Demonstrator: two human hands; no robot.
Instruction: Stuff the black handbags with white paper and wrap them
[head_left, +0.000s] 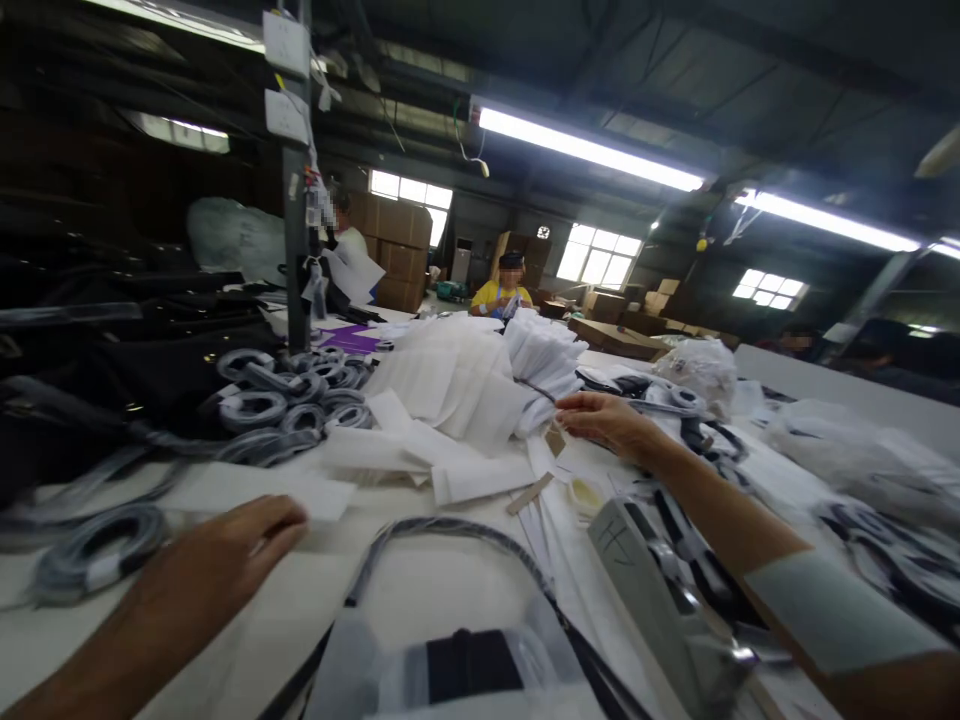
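My left hand (247, 545) hovers above the left side of the white table, slightly blurred, its fingers loosely curled in and nothing visible in them. My right hand (607, 425) reaches forward, fingers stretched out, to the right edge of a pile of white foam sheets (450, 380). Near its fingertips are a small brown piece (555, 440) and a thin dark strip (536, 390); whether they touch is unclear. Between my arms, close to me, stands a bag with a dark looped handle (465, 528), partly covered by clear plastic.
Coiled grey straps (255, 408) lie left of the foam, with another coil (101, 555) nearer. A grey box (645, 590) with dark straps and metal parts stands under my right forearm. Dark bags fill the left. A person in yellow (491, 295) sits across; a post (298, 240) rises left.
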